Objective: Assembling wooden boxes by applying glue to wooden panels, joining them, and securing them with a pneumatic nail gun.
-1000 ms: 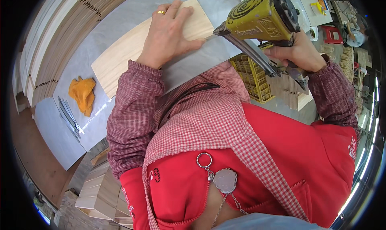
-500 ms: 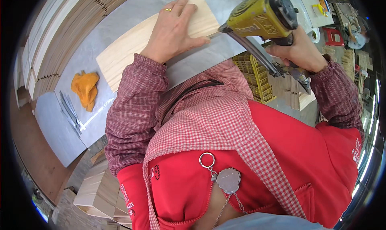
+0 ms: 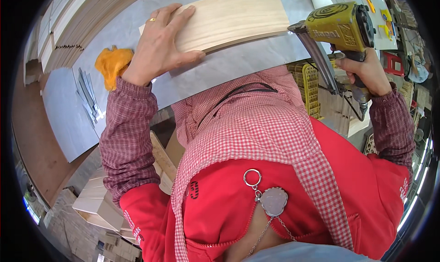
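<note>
Your left hand (image 3: 158,49) presses spread-fingered on the pale wooden board (image 3: 233,19) lying on the grey workbench (image 3: 229,67); your right hand (image 3: 362,71) grips the yellow pneumatic nail gun (image 3: 337,26), its nose at the board's right end

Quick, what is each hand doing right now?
Left hand: open, pressed flat on the pale wooden board.
Right hand: closed around the yellow pneumatic nail gun.

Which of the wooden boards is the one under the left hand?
The pale board lying flat and alone on the grey table, pressed down by the left hand. The other boards are stacked on edge at the table's left, untouched.
</note>
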A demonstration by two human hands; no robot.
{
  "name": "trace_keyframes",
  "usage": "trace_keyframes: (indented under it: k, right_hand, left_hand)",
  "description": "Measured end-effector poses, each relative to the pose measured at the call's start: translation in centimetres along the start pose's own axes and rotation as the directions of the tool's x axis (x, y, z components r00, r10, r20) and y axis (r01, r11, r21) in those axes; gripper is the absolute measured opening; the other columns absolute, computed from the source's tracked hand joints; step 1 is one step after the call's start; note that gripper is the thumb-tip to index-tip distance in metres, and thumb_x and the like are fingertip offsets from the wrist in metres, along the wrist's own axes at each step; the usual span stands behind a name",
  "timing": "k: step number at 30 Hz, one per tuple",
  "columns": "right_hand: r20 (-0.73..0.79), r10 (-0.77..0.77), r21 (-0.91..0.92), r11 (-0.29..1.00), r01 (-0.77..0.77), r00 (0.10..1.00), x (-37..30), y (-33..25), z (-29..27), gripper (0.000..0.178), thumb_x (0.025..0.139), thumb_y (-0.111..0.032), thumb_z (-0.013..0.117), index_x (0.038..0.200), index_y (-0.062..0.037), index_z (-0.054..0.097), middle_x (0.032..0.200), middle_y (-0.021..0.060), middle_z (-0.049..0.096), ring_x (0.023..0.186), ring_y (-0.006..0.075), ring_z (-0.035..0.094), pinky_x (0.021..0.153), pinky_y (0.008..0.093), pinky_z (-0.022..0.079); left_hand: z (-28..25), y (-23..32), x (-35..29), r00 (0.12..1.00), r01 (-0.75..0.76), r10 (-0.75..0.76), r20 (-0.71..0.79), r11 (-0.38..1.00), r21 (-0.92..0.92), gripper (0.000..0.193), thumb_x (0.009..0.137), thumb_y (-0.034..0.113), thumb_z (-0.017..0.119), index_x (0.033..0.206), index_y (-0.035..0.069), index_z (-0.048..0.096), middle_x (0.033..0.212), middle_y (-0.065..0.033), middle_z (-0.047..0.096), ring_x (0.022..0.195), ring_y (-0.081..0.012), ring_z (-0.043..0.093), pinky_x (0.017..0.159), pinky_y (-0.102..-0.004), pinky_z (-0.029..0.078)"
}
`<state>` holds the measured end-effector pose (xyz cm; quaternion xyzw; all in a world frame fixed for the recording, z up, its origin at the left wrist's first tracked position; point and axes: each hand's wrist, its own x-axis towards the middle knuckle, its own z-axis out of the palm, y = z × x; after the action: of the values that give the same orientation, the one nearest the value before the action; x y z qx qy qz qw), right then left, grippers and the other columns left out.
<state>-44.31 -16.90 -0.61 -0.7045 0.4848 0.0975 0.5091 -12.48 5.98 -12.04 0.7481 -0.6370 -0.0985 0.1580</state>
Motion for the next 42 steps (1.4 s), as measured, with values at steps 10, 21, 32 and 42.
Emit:
trace_keyframes:
  k: [10,21,32,42]
  right_hand:
    - [-0.026,-0.001,-0.012,1.0,0.001,1.0,-0.9,-1.6,2.0,0.026,0.074,-0.005,0.067,0.098,0.0019,0.06,0.064,0.0034,0.057,0.039,0.0081,0.041,0.037,0.0194,0.032]
    - [0.153,0.013,-0.009,1.0,-0.012,0.988,-0.8,-9.8,5.2,0.038,0.073,0.002,0.068,0.108,0.0013,0.054,0.067,0.0059,0.058,0.042,0.0089,0.045,0.038,0.0203,0.034]
    - [0.086,-0.147,-0.274,0.947,0.166,0.985,-0.5,-10.6,7.2,0.04,0.071,0.002,0.069,0.109,0.0004,0.055,0.072,0.0079,0.06,0.046,0.0098,0.048,0.042,0.0229,0.039]
    - [0.133,-0.022,-0.246,0.968,0.055,0.991,-0.3,-11.4,7.4,0.032,0.071,-0.002,0.069,0.102,0.0009,0.059,0.068,0.0072,0.061,0.046,0.009,0.048,0.042,0.0207,0.038]
  left_hand:
    - [0.9,-1.9,-0.5,0.989,-0.072,0.075,-0.126,0.997,0.032,0.083,0.059,0.044,0.08,0.132,0.016,0.052,0.135,-0.0106,0.047,0.117,-0.0305,0.043,0.097,-0.0416,0.042]
    - [-0.3,-0.6,0.5,0.973,-0.02,0.014,-0.23,1.0,-0.024,0.078,0.058,0.045,0.08,0.126,0.014,0.057,0.13,-0.0107,0.051,0.115,-0.0305,0.045,0.097,-0.0383,0.042]
    - [1.1,-2.8,0.2,0.969,-0.046,0.074,-0.237,0.991,0.122,0.081,0.056,0.039,0.082,0.129,0.017,0.055,0.133,-0.008,0.049,0.118,-0.0298,0.044,0.096,-0.0369,0.043]
    - [0.7,-1.9,-0.3,0.968,0.011,-0.009,-0.252,1.0,0.005,0.083,0.054,0.04,0.082,0.129,0.016,0.054,0.132,-0.009,0.05,0.116,-0.03,0.045,0.097,-0.0374,0.043]
